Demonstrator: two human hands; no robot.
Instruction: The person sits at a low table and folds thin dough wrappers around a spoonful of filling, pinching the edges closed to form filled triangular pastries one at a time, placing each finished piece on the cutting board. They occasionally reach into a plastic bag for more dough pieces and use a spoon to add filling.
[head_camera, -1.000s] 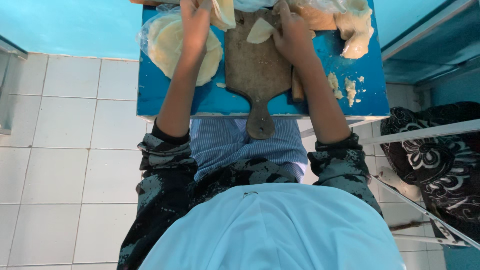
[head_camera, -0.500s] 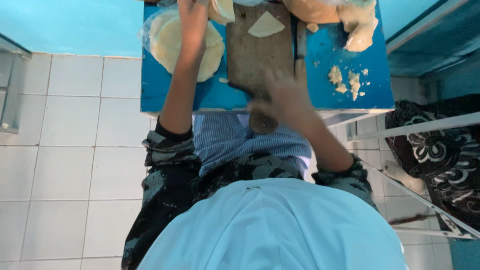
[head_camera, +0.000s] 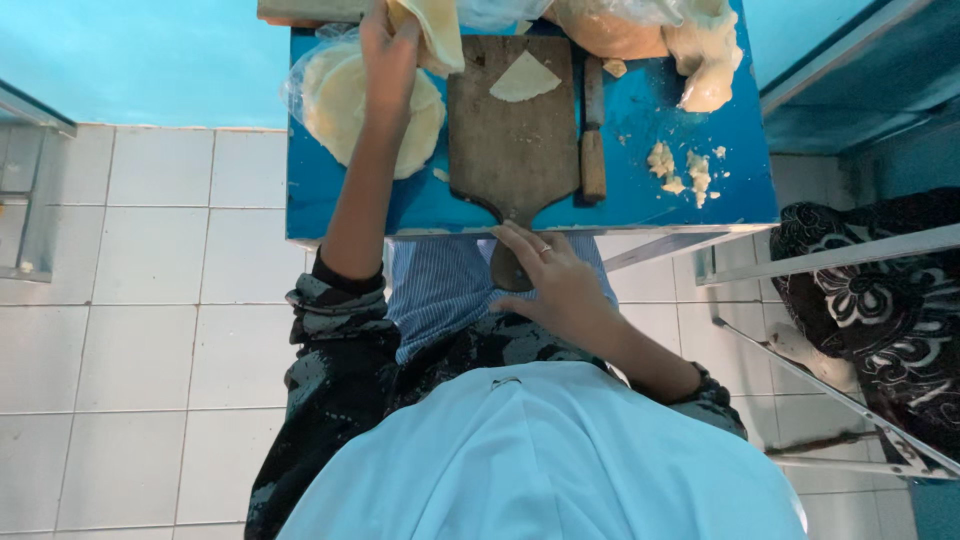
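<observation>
The left hand (head_camera: 388, 45) reached to the far edge of the blue table (head_camera: 640, 150), fingers closed on a thin folded sheet of dough (head_camera: 432, 30). Under that hand lay a stack of round flatbreads (head_camera: 335, 105) on clear plastic. Just right of it sat the wooden board (head_camera: 512, 130), bearing a small wedge of dough (head_camera: 526, 78). The board's handle pointed toward the right hand (head_camera: 555, 285), which hung below the table edge, fingers loosely spread and holding nothing, its fingertips touching or just beside the handle's end. Beyond that hand, a knife (head_camera: 594, 140) lay along the board's right side. Further right were dough scraps (head_camera: 680, 170) and a large lump of dough (head_camera: 705, 60).
</observation>
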